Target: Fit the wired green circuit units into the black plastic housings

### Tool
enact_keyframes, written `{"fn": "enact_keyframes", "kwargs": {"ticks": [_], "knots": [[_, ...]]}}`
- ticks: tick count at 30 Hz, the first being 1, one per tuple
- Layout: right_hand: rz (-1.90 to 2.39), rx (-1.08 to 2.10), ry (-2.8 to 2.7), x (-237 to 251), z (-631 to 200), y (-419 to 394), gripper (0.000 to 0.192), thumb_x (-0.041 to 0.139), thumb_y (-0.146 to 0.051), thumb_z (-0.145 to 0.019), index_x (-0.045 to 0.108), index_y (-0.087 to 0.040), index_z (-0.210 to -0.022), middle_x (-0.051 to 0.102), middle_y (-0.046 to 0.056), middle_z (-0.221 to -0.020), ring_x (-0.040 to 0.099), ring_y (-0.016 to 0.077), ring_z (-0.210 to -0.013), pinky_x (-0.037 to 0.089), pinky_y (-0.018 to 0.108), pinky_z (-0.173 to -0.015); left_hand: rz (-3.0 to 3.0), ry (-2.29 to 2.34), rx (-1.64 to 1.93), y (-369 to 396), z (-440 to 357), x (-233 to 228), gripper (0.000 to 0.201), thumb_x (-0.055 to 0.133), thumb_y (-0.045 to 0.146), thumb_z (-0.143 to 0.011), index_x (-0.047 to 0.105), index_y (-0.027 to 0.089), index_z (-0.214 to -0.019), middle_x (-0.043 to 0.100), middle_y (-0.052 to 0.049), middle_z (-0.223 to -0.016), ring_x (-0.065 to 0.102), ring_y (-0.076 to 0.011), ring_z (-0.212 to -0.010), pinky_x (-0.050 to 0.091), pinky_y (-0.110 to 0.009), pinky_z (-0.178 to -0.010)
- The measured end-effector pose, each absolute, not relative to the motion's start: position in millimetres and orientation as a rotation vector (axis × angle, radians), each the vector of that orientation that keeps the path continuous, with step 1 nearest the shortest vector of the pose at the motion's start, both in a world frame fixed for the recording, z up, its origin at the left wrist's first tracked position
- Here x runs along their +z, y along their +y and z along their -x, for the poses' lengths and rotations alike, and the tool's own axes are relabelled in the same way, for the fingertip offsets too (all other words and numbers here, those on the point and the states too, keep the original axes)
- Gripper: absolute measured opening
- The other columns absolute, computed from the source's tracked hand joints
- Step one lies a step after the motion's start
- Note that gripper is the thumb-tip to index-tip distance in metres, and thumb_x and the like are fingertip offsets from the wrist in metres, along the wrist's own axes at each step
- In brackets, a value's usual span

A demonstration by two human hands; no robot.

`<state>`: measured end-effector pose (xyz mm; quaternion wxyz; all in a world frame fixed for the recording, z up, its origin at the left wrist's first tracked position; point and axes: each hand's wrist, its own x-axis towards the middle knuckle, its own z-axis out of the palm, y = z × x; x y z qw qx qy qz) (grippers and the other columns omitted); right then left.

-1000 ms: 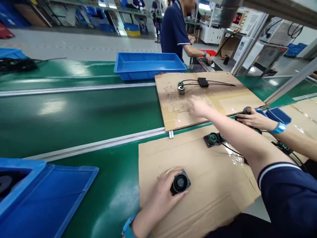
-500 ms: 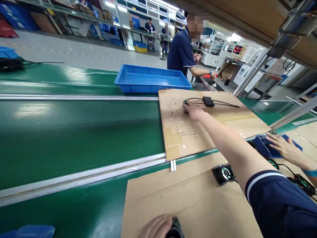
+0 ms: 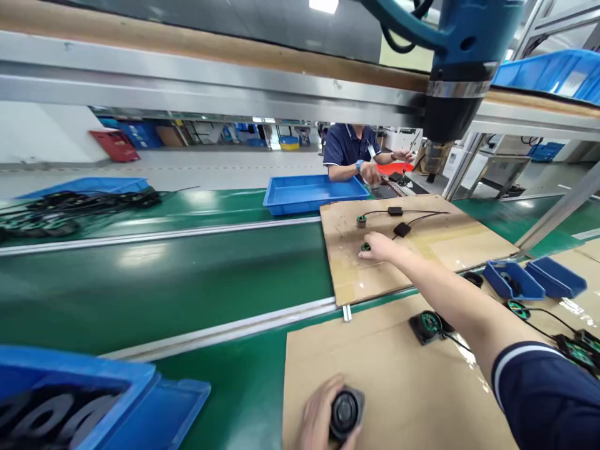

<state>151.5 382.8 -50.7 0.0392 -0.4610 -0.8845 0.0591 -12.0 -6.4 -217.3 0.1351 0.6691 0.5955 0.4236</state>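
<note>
My left hand [image 3: 323, 415] grips a black square fan housing [image 3: 345, 412] with a round centre, on the near cardboard. My right arm stretches over to the far cardboard sheet [image 3: 347, 275], where my right hand [image 3: 379, 245] has its fingers closed around a small round motor stator [image 3: 365, 247] with a green board. A black box [image 3: 402, 229] on a cable lies just beyond that hand. Behind it stands a second stator [image 3: 360, 221], wired to another black box [image 3: 395, 211]. Under my right forearm, a fan housing with a green-ringed centre [image 3: 429, 322] lies on the near cardboard.
A blue tray [image 3: 314, 194] sits on the green belt [image 3: 164, 275]. Blue bins stand at lower left [image 3: 173, 406] and right [image 3: 513, 281]. A power tool [image 3: 462, 81] hangs overhead below a metal beam. A co-worker [image 3: 349, 150] works opposite.
My view has swung up and left. Two stators with separate black boxes now show on the far cardboard; my right hand is at the nearer one. A co-worker's hand has left the right-hand bin.
</note>
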Motion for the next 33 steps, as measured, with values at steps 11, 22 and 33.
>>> {"fn": "enact_keyframes", "kwargs": {"ticks": [11, 22, 33], "knots": [[0.948, 1.501, -1.838, -63.9, -158.0, 120.5, 0.044, 0.079, -0.043, -0.083, 0.065, -0.018, -0.117, 0.075, 0.007, -0.104, 0.072, 0.0199, -0.09, 0.058, 0.033, -0.08, -1.723, 1.861, 1.238, 2.1, 9.8, -160.1, 0.039, 0.071, 0.033, -0.086, 0.058, 0.021, -0.121, 0.068, -0.009, -0.118, 0.062, -0.029, -0.112, 0.05, -0.048, -0.098], [0.717, 1.687, -1.403, -51.5, -165.9, 59.9, 0.054, 0.084, -0.031, -0.076, 0.064, -0.024, -0.125, 0.068, 0.008, -0.116, 0.069, 0.0181, -0.09, 0.059, 0.032, -0.075, -1.571, 1.847, 1.466, 3.2, 24.3, -149.3, 0.046, 0.07, 0.031, -0.087, 0.054, 0.02, -0.128, 0.06, -0.013, -0.138, 0.056, -0.0271, -0.131, 0.045, -0.047, -0.114], [0.996, 1.198, -1.767, -93.5, -166.8, 53.9, 0.062, 0.073, -0.031, -0.082, 0.056, -0.017, -0.139, 0.068, 0.011, -0.112, 0.066, 0.0167, -0.078, 0.059, 0.032, -0.071, -1.817, 1.802, 1.395, 2.9, 23.8, -156.0, 0.05, 0.073, 0.016, -0.079, 0.059, 0.021, -0.127, 0.065, -0.009, -0.128, 0.063, -0.0253, -0.122, 0.051, -0.044, -0.108]]}}
